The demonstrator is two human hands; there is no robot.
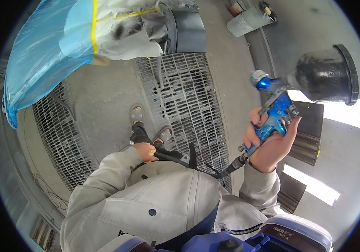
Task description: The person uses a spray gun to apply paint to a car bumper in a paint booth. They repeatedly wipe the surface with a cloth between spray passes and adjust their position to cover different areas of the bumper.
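My right hand (272, 143) is wrapped round the handle of a blue spray gun (276, 113), raised on the right side. The gun carries a large dark paint cup (322, 74) lying sideways, and a coupling (235, 166) joins its lower end to a black air hose. My left hand (143, 151) is closed round that hose (169, 159) at my waist, with a small yellowish piece at its fingers. In front of me stands a bodywork piece masked with blue plastic sheet (48, 38), white paper (125, 35) and yellow tape, with a dark grey panel (188, 31) exposed.
Floor grates (182, 96) lie beneath the piece and beside my feet (137, 115). A grey cylindrical container (249, 21) is by the right wall, which has bright light strips (310, 185) and dark vents (303, 143). A coiled hose (48, 193) lies at the left.
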